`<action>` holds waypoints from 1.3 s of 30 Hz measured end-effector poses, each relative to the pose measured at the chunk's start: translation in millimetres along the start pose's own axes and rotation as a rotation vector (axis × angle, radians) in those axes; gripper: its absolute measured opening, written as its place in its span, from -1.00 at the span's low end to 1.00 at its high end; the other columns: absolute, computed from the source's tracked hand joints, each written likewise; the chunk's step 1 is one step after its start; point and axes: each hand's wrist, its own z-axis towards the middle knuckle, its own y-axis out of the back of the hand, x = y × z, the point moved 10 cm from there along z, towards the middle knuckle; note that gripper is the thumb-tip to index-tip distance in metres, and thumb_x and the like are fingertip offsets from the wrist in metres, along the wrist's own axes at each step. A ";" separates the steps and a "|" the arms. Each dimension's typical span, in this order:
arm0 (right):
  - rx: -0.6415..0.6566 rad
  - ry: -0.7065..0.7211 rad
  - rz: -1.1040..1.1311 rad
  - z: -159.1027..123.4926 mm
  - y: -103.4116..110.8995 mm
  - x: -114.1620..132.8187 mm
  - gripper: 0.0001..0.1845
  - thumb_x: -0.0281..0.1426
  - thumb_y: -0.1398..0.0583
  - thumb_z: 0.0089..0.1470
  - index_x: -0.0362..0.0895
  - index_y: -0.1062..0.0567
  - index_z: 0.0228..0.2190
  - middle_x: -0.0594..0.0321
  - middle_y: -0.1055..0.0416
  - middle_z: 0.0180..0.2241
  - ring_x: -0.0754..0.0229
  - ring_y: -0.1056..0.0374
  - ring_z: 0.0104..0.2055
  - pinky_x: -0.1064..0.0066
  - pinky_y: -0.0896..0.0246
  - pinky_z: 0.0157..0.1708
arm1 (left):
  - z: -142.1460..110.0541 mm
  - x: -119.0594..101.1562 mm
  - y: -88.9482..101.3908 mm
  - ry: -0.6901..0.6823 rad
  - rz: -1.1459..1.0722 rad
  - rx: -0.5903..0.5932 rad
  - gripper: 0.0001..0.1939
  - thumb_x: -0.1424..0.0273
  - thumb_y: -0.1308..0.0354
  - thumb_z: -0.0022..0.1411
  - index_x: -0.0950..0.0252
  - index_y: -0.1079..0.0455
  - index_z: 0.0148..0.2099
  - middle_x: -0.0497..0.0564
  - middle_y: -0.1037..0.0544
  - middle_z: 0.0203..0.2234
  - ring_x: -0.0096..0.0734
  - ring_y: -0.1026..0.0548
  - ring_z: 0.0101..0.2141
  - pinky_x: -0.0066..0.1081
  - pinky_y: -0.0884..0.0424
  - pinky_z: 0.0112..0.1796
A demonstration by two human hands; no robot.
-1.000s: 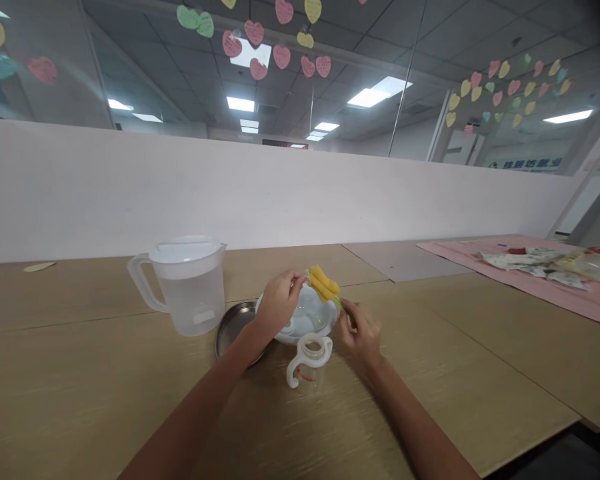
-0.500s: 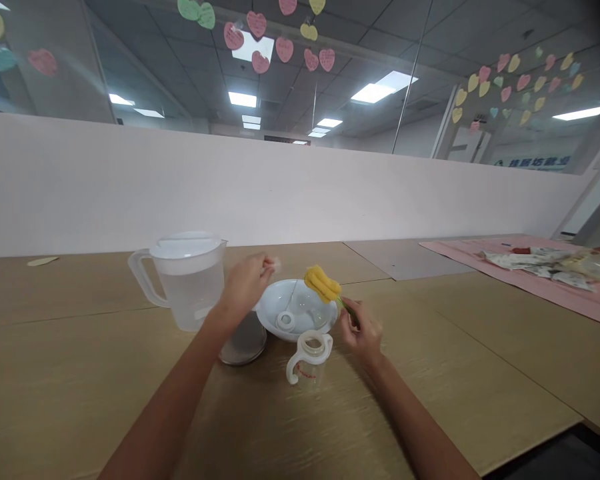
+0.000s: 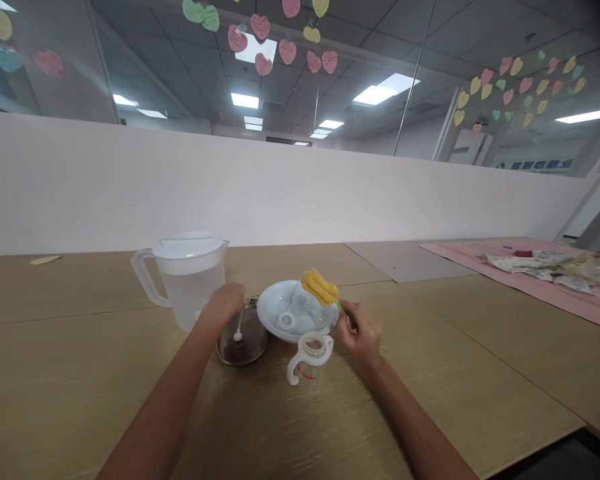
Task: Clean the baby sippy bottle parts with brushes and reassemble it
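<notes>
"Both holding?"
"Right hand (image 3: 361, 337) grips the yellow brush (image 3: 320, 287), slanting up-left over the bowl (image 3: 266, 308); left hand (image 3: 224, 303) (can't tell its grip) is beside the straw (image 3: 241, 321), left of the bowl."

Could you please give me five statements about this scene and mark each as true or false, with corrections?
1. The right hand holds a yellow sponge brush. True.
2. A white ring lies inside the white bowl. True.
3. The pitcher stands to the right of the bowl. False: the pitcher stands to its left.
4. The left hand is at a pale tube over the metal dish. True.
5. The clear bottle lies on its side. False: the bottle stands upright.
</notes>
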 end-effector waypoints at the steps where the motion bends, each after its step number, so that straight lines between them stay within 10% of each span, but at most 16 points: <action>1: -0.010 -0.001 0.006 0.0 1.1 0.2 -0.79 -0.46 -0.04 0.09 -0.16 -0.39 -0.21 0.20 -0.40 -0.45 0.28 -0.30 -0.50 0.46 -0.24 -0.47 | 1.0 -6.0 -1.0 -0.020 0.047 0.039 -0.78 0.55 -0.08 -0.10 0.31 -0.23 -0.72 0.09 -0.40 -0.74 -0.17 -0.46 -0.50 -0.30 -0.32 -0.41; 6: -0.030 -0.028 0.010 -0.4 3.2 -1.3 -0.78 -0.46 -0.04 0.08 -0.18 -0.40 -0.22 0.18 -0.39 -0.45 0.29 -0.29 -0.51 0.48 -0.24 -0.49 | -3.6 -55.2 -26.3 -0.185 0.127 0.178 -0.78 0.39 0.02 0.15 0.32 -0.44 -0.26 0.18 -0.53 -0.26 -0.15 -0.47 -0.21 -0.29 -0.33 -0.18; 10: -0.042 -0.011 0.031 -0.2 4.6 -0.3 -0.79 -0.46 -0.05 0.07 -0.18 -0.40 -0.22 0.21 -0.39 -0.47 0.31 -0.28 -0.52 0.49 -0.23 -0.51 | -23.5 -101.3 -72.9 -0.440 0.079 0.283 -0.61 0.33 0.10 0.26 0.32 -0.23 0.10 0.10 -0.31 0.09 -0.32 -0.28 0.07 -0.38 -0.16 0.06; 25: -0.049 0.032 0.034 0.1 4.6 2.6 -0.79 -0.48 -0.07 0.06 -0.19 -0.40 -0.23 0.24 -0.38 -0.50 0.33 -0.27 -0.55 0.51 -0.20 -0.53 | -21.8 -98.8 -98.4 -0.403 0.053 0.294 -0.89 0.38 -0.18 0.06 0.31 -0.41 -0.34 0.08 -0.47 -0.26 -0.21 -0.43 -0.19 -0.32 -0.33 -0.14; 39: 0.117 0.012 -0.049 2.9 -14.5 -2.3 -0.80 -0.42 -0.06 0.09 -0.17 -0.46 -0.30 0.24 -0.43 -0.47 0.32 -0.29 -0.54 0.52 -0.16 -0.50 | -14.9 -110.2 10.6 -0.389 -0.408 -0.046 -0.51 0.38 -0.28 -0.10 0.26 -0.31 -0.07 -0.01 -0.47 -0.23 -0.31 -0.43 -0.20 -0.29 -0.34 -0.12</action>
